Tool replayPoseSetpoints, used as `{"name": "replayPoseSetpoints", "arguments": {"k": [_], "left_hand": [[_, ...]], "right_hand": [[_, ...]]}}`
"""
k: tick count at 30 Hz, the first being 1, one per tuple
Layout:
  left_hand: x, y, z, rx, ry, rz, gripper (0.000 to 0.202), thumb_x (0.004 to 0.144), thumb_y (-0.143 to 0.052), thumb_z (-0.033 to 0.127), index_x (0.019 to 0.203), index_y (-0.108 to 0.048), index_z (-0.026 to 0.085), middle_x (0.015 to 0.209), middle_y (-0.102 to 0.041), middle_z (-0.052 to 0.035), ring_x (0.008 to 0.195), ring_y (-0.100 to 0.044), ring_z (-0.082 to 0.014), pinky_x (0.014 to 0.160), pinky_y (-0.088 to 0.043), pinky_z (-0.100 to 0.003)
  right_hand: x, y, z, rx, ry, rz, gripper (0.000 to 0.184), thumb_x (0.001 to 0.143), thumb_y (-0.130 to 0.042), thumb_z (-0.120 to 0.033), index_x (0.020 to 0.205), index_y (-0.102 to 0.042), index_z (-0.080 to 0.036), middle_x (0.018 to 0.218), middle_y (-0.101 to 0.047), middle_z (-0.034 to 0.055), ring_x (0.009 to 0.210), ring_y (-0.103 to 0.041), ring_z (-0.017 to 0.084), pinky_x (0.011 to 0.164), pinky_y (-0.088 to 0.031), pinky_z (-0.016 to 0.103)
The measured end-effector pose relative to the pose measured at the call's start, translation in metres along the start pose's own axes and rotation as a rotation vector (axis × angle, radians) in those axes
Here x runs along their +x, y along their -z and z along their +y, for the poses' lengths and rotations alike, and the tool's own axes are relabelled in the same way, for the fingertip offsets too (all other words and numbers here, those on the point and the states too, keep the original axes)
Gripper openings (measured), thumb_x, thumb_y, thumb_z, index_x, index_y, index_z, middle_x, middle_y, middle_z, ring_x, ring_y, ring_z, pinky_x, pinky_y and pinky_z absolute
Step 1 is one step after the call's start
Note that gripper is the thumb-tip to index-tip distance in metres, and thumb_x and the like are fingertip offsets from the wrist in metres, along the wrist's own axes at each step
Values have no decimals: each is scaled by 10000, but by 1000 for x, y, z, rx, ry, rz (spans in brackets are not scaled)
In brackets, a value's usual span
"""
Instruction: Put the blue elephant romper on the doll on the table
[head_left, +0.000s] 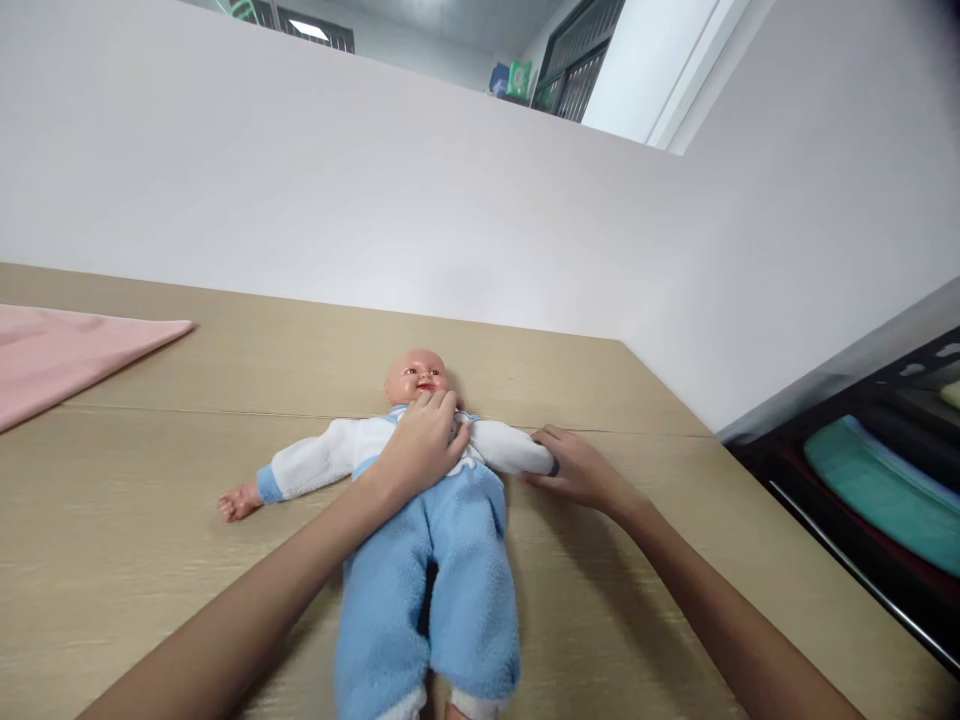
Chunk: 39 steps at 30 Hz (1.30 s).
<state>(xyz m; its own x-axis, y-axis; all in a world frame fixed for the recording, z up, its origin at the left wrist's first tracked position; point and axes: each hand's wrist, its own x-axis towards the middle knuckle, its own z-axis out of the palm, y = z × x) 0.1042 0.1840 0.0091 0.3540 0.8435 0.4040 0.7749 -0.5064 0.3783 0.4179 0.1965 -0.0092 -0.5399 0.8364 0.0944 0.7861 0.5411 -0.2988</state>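
A baby doll (435, 560) in a blue fleece romper with white sleeves lies on its back in the middle of the wooden table (150, 520), head towards the wall. My left hand (424, 445) rests on the doll's chest just below the chin, its fingers curled into the fabric at the collar. My right hand (574, 465) is closed round the cuff end of the doll's outstretched sleeve, on the right. The doll's other arm stretches left, its bare hand lying on the table.
A pink cloth (67, 355) lies flat at the table's far left. A white wall (375, 180) runs along the back and right of the table. To the right, a dark rack (862, 470) holds a teal folded item (885, 490).
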Motion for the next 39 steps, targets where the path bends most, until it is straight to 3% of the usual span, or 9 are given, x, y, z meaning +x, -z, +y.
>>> {"name": "replayPoseSetpoints", "arguments": {"k": [5,9,14,19,26,31,34,36,39], "left_hand": [[-14,7,2,83,-39,21,278,1118,-475,360,1197,-632,145,1234,-678,-186,1212,-578,-373,1135,-469,-573],[-14,12,11,47,-100,6,262,1093,-544,341,1245,-643,151,1305,-665,-180,1247,-559,-374,1127,-476,-566],[-9,7,16,-79,-205,-52,352,1069,-627,429,1316,-627,178,1395,-659,-161,1302,-572,-359,1141,-476,-540],[-11,0,9,-119,-155,-118,472,1073,-626,483,1420,-607,164,1476,-644,-187,1374,-568,-377,1195,-436,-580],[-23,25,6,-377,-187,82,297,1160,-460,339,1341,-665,226,1448,-679,-118,1401,-585,-268,1245,-401,-468],[-39,37,-2,-305,-136,236,221,1149,-484,297,1222,-674,212,1277,-735,-91,1289,-630,-264,1153,-442,-445],[-55,37,1,-207,-47,271,205,1143,-493,308,1201,-667,215,1266,-726,-93,1254,-635,-282,1104,-450,-465],[-77,35,11,-180,93,315,223,1145,-482,338,1214,-657,218,1287,-711,-104,1258,-625,-302,1112,-446,-506],[-130,31,41,-178,323,363,290,1130,-502,422,1332,-609,243,1395,-655,-127,1368,-569,-355,1179,-412,-612]], "right_hand": [[-31,-6,24,153,2,108,418,902,-832,-472,1242,-752,-240,1240,-751,138,1170,-681,350,1036,-532,497],[-49,-18,34,310,-59,243,429,923,-808,-436,1305,-722,-262,1311,-747,131,1250,-673,355,1116,-518,551],[-55,-23,26,504,-101,294,390,872,-844,-415,1196,-701,-249,1212,-778,115,1125,-744,322,1034,-595,509],[-57,-27,15,661,-108,349,480,876,-862,-477,1254,-651,-271,1247,-756,118,1153,-744,307,1033,-616,486],[-59,-28,28,501,-145,295,493,920,-809,-456,1358,-695,-260,1370,-761,131,1243,-723,340,1126,-551,538],[-53,-33,35,237,-117,375,476,936,-759,-470,1349,-739,-234,1334,-749,149,1273,-671,368,1146,-507,588],[-52,-37,7,70,-243,569,505,978,-685,-471,1403,-695,-199,1385,-688,196,1338,-607,407,1181,-447,675],[-58,-40,-34,36,-295,644,476,1019,-631,-427,1436,-647,-197,1411,-668,204,1368,-585,411,1198,-426,703],[-81,-46,-115,201,-158,502,509,1003,-689,-400,1488,-590,-278,1527,-615,157,1463,-554,390,1233,-455,660]]}}
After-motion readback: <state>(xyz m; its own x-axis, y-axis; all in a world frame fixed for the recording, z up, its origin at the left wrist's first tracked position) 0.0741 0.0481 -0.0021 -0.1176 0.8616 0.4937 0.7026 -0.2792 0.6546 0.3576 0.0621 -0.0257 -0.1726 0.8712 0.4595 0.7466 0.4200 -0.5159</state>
